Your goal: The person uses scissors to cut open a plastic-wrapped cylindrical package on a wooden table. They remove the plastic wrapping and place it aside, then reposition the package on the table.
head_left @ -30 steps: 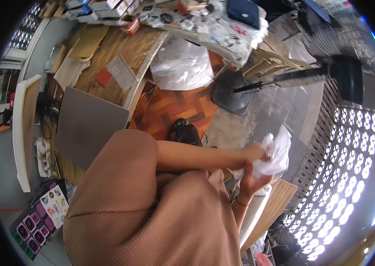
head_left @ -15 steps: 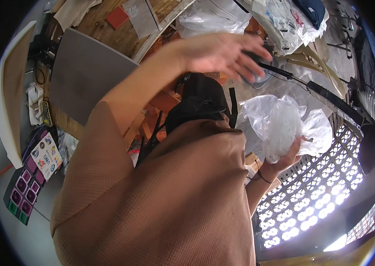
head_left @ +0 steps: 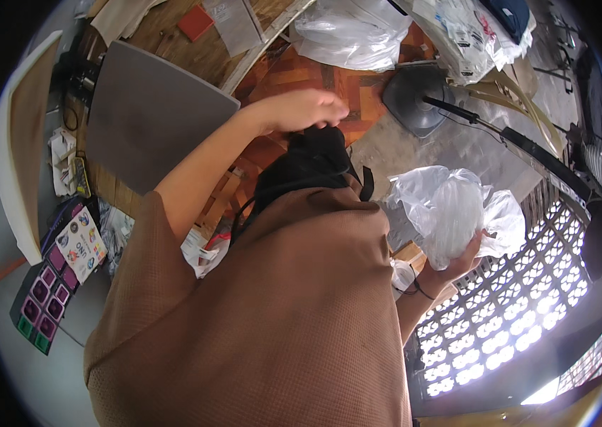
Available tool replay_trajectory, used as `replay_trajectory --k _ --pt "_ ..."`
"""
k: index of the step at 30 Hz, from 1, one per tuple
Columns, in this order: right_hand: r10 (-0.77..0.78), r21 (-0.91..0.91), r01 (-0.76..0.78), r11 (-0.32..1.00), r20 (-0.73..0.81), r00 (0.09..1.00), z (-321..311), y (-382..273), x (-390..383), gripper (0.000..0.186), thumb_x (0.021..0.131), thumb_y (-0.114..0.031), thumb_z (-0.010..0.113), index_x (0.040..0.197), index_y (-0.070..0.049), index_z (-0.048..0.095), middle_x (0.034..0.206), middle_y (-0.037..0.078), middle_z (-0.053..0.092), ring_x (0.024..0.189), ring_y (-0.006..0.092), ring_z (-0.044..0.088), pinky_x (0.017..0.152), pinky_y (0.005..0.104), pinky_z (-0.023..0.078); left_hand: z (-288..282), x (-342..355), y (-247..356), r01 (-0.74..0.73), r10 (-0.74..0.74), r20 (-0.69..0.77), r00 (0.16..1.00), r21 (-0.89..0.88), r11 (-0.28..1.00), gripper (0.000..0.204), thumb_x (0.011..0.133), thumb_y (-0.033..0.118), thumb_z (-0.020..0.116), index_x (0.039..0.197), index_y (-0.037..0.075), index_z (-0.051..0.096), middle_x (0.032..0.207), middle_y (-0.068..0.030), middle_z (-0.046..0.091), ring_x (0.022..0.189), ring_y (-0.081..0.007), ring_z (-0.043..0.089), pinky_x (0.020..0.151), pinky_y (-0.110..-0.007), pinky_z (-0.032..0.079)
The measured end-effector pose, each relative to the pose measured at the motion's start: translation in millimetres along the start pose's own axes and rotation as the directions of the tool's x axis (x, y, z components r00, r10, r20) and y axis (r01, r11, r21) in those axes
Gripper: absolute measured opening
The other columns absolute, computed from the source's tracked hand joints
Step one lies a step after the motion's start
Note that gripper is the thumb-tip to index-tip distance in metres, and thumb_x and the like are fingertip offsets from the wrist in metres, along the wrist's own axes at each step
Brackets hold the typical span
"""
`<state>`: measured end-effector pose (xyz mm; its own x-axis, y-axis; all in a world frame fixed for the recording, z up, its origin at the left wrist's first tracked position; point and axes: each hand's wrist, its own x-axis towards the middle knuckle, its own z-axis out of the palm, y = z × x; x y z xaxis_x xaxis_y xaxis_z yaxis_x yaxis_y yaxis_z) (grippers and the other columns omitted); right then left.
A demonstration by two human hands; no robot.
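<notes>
My right hand point(head_left: 463, 262) is wrapped round a crumpled bundle of clear plastic bags point(head_left: 450, 217), held out at my right side. The loose film spreads above and beyond the fingers, hiding part of the grip. Raised in front of my body, my left hand point(head_left: 304, 110) has its fingers curled inward, and nothing shows in it. It hangs above the dark cloth at my lap point(head_left: 308, 160), beyond the brown shirt I wear.
A grey panel point(head_left: 158, 117) lies on the wooden table point(head_left: 233, 67) at far left. Ahead, a white plastic sack point(head_left: 354, 35) stands on the patterned floor point(head_left: 358, 99). A grey stand base with a black pole point(head_left: 471, 119) is at right, near a perforated block wall point(head_left: 507, 306).
My left hand has moved left and nearer me, its spread fingers now curled. The plastic bags stay in my right hand, shifted slightly.
</notes>
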<state>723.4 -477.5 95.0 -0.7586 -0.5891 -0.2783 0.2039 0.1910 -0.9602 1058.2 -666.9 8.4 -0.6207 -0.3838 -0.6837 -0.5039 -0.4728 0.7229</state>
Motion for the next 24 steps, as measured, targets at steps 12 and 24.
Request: replay_trajectory --k 12,24 --pt "0.016 0.075 -0.013 0.997 -0.049 0.999 41 24 -10 0.031 0.101 -0.017 0.059 0.122 0.004 0.06 0.112 0.017 0.068 0.095 0.0261 0.071 0.079 0.0393 0.062 -21 -30 -91 0.134 -0.177 0.206 0.962 0.205 0.97 0.048 0.107 0.041 0.052 0.144 0.011 0.057 0.139 -0.0114 0.063 0.129 -0.0237 0.057 0.108 -0.036 0.044" --pt "0.089 -0.097 -0.063 0.993 0.3 0.95 97 46 98 0.027 0.099 -0.015 0.064 0.118 0.004 0.063 0.105 0.01 0.068 0.089 0.0182 0.068 0.08 0.035 0.058 -25 -21 -104 0.171 -0.163 -0.102 0.981 0.078 0.982 0.046 0.104 0.038 0.06 0.139 0.008 0.06 0.122 -0.0091 0.07 0.113 -0.0192 0.064 0.098 -0.036 0.05"
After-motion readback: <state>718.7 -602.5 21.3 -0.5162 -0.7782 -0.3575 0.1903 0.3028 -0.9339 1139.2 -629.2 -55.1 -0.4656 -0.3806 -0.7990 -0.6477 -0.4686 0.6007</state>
